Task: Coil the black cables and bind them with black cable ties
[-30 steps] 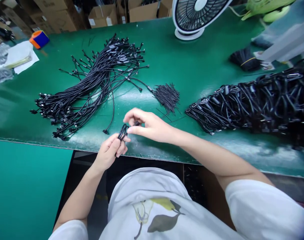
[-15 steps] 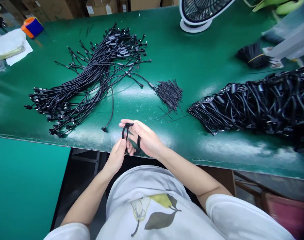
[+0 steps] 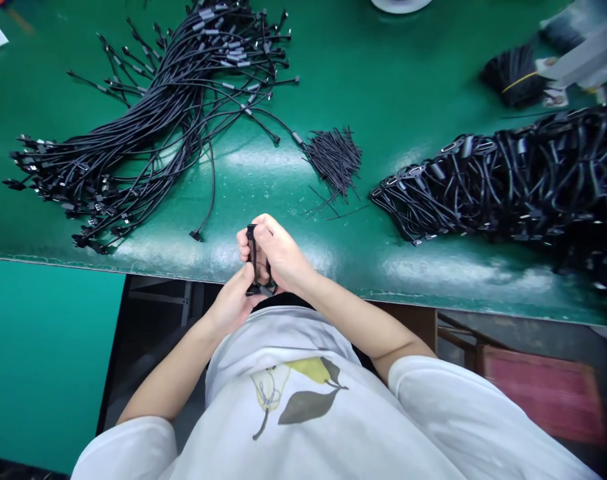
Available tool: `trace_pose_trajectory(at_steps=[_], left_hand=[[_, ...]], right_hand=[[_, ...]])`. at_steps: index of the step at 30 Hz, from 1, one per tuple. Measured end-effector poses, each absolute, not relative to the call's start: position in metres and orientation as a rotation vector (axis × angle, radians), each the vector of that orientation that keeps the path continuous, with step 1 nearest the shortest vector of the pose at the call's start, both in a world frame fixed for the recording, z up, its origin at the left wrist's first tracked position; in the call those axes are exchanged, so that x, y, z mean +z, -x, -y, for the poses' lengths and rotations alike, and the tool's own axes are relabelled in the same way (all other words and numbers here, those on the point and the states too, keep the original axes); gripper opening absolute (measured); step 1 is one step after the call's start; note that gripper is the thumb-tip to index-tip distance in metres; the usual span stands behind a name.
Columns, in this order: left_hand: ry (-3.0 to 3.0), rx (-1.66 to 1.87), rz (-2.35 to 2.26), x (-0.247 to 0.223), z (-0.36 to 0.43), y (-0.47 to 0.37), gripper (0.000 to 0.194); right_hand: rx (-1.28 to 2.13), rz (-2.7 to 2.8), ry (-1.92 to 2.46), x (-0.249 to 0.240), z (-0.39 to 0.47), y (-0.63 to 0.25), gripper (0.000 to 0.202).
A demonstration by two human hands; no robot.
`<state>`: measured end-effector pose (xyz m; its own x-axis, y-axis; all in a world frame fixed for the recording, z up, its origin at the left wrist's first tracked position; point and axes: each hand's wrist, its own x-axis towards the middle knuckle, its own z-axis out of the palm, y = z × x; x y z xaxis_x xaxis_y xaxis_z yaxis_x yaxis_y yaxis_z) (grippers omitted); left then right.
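A short black cable (image 3: 254,250), bent into a loop, is held between my two hands just above the table's front edge. My left hand (image 3: 234,299) pinches the lower end of the loop, where a dark connector shows by the fingertips. With thumb and curled fingers, my right hand (image 3: 282,255) grips the top of the loop. Part of the cable is hidden behind the right palm. Beyond the hands lies a small heap of thin black ties (image 3: 334,160). A large bundle of loose black cables (image 3: 158,120) spreads over the table to the left.
On the right, a long pile of coiled black cables (image 3: 503,183) covers the green table (image 3: 408,87). Behind it lies a banded bunch of black ties (image 3: 516,77). The base of a white fan (image 3: 402,5) shows at the back. A reddish seat (image 3: 543,393) is below the table.
The view has tilted downward, so the fan and boxes have mostly left it. My right fingers have closed round the cable's top, and the loop looks narrower between my hands.
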<state>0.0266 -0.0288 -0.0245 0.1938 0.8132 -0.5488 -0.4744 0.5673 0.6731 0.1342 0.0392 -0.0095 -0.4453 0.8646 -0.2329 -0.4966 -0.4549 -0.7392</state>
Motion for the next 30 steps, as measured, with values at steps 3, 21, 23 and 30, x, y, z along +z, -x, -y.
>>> trace_pose_trajectory(at_steps=[3,21,23,30], left_hand=[[-0.519,0.927,-1.116,-0.033,0.033,-0.034,0.057],[-0.717,0.548,-0.792,-0.027,0.017,-0.022,0.042],[-0.569,0.586,-0.770,-0.024,0.016,-0.021,0.047],[-0.511,0.556,-0.640,-0.023,0.017,-0.028,0.047]], right_hand=[[1.937,0.781,0.803,-0.010,-0.038,-0.132,0.043],[2.304,0.723,0.699,-0.003,-0.048,-0.146,0.044],[2.301,0.746,0.740,-0.004,-0.051,-0.146,0.049],[2.428,0.789,0.649,-0.005,-0.058,-0.152,0.053]])
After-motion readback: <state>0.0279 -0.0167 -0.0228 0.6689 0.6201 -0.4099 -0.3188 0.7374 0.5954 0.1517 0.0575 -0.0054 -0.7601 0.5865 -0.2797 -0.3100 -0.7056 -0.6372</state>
